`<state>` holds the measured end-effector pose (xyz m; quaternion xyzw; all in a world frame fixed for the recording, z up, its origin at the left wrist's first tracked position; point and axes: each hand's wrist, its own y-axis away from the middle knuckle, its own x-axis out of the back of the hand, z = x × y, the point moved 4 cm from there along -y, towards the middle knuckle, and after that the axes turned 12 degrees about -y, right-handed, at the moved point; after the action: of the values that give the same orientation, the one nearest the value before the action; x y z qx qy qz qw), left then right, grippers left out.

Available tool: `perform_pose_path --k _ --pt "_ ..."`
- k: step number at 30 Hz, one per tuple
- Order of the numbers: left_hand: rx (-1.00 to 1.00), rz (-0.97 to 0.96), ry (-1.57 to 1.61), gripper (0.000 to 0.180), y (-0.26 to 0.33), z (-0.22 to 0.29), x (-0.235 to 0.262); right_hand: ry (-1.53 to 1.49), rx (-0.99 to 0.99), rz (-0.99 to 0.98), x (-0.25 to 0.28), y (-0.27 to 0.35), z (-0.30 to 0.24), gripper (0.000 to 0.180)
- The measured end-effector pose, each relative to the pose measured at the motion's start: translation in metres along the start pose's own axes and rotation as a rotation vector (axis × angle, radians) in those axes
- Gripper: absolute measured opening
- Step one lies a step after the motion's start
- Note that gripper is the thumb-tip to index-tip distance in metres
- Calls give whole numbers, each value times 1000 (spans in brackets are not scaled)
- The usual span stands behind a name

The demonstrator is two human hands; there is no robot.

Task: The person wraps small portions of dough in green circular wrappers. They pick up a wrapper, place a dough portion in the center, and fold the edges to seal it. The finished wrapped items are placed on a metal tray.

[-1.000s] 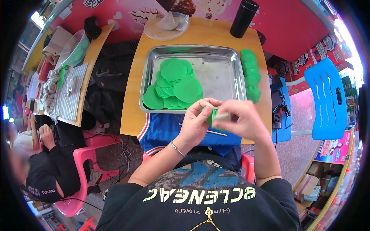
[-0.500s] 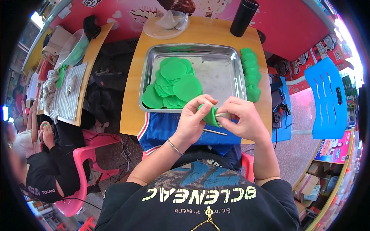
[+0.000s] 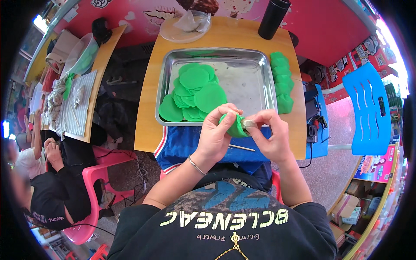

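Just beyond my lap, my left hand [image 3: 215,135] is closed on a green round sheet [image 3: 235,128], bunched and folded between thumb and fingers. My right hand [image 3: 271,133] meets it from the right, thumb and finger pinching a small pale greyish lump [image 3: 248,123] at the edge of the green sheet. I cannot make out what the lump is. Beyond my hands, a shallow metal tray [image 3: 252,54] holds an overlapping heap of flat green discs [image 3: 197,93] on its left side. A thin pale stick [image 3: 241,147] lies over blue cloth below my hands.
Right of the tray stands a row of rounded green bundles [image 3: 281,82]. At the table's back are a clear plastic lid with a bag [image 3: 184,32] and a black cylinder [image 3: 274,19]. A blue chair [image 3: 368,110] stands right; another person [image 3: 52,186] sits left, near a second table.
My right hand has turned and drawn back slightly from the green sheet, so the pale lump shows more between its fingertips. The left hand keeps its hold.
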<state>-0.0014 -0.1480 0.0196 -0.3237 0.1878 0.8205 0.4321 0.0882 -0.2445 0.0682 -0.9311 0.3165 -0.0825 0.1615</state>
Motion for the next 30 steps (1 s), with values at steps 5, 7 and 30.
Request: perform_pose_path --k 5,7,30 --pt "-10 0 -46 8 1 3 -2 188 121 -220 -2 -2 -9 18" --pt "-29 6 -89 8 2 5 -1 234 146 -254 -5 -1 -10 20" --pt "-164 -52 -248 31 3 4 4 298 240 -164 -18 1 -1 29"
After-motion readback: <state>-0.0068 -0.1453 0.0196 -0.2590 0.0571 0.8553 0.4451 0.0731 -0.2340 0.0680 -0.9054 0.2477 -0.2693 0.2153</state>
